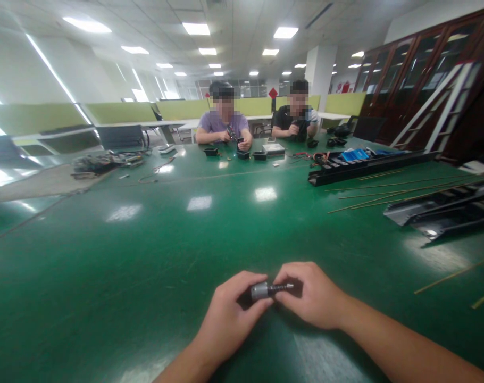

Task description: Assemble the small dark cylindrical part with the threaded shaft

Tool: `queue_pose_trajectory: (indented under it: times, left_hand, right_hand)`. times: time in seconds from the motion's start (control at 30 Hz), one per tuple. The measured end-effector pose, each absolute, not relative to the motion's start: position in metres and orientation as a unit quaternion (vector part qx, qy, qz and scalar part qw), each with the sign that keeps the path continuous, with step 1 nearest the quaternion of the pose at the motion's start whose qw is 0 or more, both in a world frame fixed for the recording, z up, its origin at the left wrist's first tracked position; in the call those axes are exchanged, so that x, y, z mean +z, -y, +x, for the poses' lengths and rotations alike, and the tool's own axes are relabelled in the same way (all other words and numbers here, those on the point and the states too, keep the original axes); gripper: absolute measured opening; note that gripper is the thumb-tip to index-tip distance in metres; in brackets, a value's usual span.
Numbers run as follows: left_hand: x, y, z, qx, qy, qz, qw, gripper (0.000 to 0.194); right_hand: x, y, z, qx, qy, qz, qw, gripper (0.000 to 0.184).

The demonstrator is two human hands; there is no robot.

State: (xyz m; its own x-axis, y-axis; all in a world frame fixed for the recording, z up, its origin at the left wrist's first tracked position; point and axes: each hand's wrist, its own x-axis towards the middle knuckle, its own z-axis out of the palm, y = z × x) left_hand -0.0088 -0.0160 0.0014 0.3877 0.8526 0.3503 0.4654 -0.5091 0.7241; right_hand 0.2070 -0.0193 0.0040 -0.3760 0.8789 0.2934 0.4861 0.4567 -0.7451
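A small motor-like part (260,290) lies level between my two hands, just over the green tabletop. It has a silver cylinder for a body, a dark ridged shaft and a pale pointed tip aimed to the right. My left hand (233,304) has its thumb and fingers closed around the silver body. At the shaft, the thumb and forefinger of my right hand (311,294) come together from above and below, with the tip showing in the hollow behind them. My remaining fingers are mostly hidden.
Across the green table (154,250) two people sit handling dark items near small black trays (260,156). Long black channels (369,167) and thin rods lie at the right. A cluttered pile (102,164) sits far left. A white ladder (445,106) leans by dark cabinets.
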Motion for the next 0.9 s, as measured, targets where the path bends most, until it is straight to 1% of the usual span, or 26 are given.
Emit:
queue_pose_trajectory:
  times: [0.7, 0.9]
  left_hand:
    - [0.0029, 0.0157, -0.0072, 0.369, -0.418, 0.787, 0.265, 0.029]
    - [0.0025, 0.0161, -0.0085, 0.369, -0.42, 0.786, 0.264, 0.026]
  right_hand:
    - [0.0038, 0.0195, 0.2085, 0.281, 0.779, -0.441, 0.348, 0.009]
    - [0.0027, 0.0195, 0.2078, 0.288, 0.772, -0.444, 0.351, 0.008]
